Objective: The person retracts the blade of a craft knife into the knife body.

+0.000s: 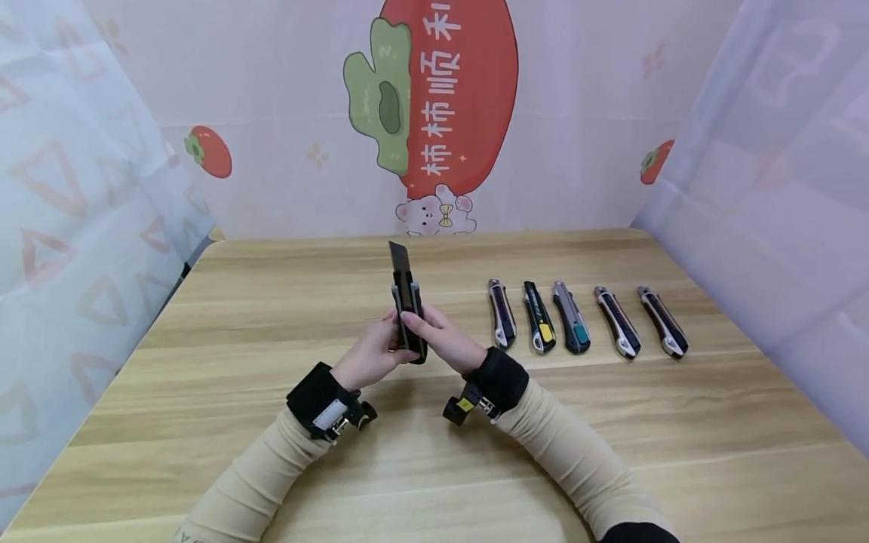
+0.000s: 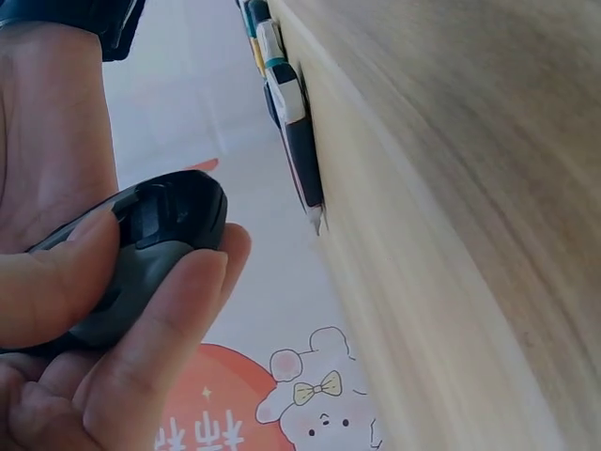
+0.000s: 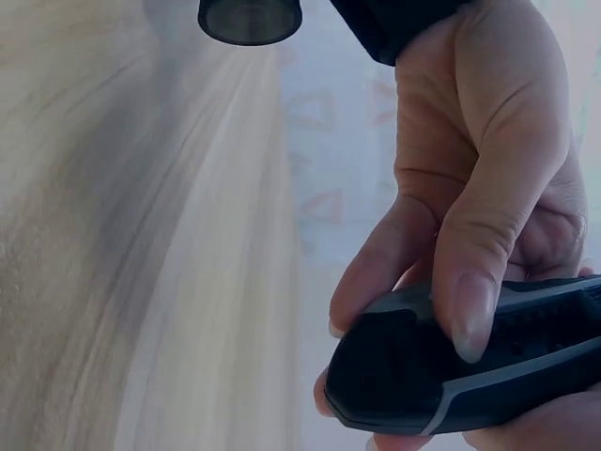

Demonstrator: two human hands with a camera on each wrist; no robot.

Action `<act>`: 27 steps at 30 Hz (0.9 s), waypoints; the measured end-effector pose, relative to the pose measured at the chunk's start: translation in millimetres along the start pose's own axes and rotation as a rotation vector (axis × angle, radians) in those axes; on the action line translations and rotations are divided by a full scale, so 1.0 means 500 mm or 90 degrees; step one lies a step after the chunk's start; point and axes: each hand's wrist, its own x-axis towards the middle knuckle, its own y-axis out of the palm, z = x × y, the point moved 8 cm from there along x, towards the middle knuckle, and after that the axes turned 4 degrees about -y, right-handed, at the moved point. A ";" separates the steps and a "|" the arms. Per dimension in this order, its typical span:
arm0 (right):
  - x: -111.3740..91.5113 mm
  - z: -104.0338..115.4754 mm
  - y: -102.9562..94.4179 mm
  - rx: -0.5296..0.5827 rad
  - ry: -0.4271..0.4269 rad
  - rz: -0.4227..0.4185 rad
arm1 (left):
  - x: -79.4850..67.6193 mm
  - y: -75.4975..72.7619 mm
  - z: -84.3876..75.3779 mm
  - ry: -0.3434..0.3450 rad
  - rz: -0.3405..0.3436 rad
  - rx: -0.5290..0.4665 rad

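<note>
A black-and-grey utility knife point(image 1: 410, 332) is held up above the table in front of me, its blade point(image 1: 399, 256) out and pointing away. My left hand point(image 1: 370, 353) grips the handle from the left near its butt end. From the other side my right hand point(image 1: 451, 339) holds the same handle, with its thumb laid across the top face. In the left wrist view, thumb and fingers pinch the knife point(image 2: 169, 211) close to its rounded end. The right wrist view shows the right thumb point(image 3: 474, 305) pressed on the dark handle point(image 3: 385, 376); the blade is out of sight there.
To the right, several utility knives lie in a row on the wooden table point(image 1: 237, 317), among them one with a yellow slider point(image 1: 539, 318) and a grey one with a teal end point(image 1: 572, 318). Printed cloth point(image 1: 285, 151) hangs behind the table and at both sides.
</note>
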 end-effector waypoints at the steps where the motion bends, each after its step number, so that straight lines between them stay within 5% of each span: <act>1: 0.000 0.000 0.000 0.001 -0.005 0.002 | 0.001 0.001 0.002 -0.006 0.001 0.000; 27: -0.001 -0.013 0.005 0.037 0.003 -0.015 | 0.000 0.002 0.005 -0.037 0.017 0.022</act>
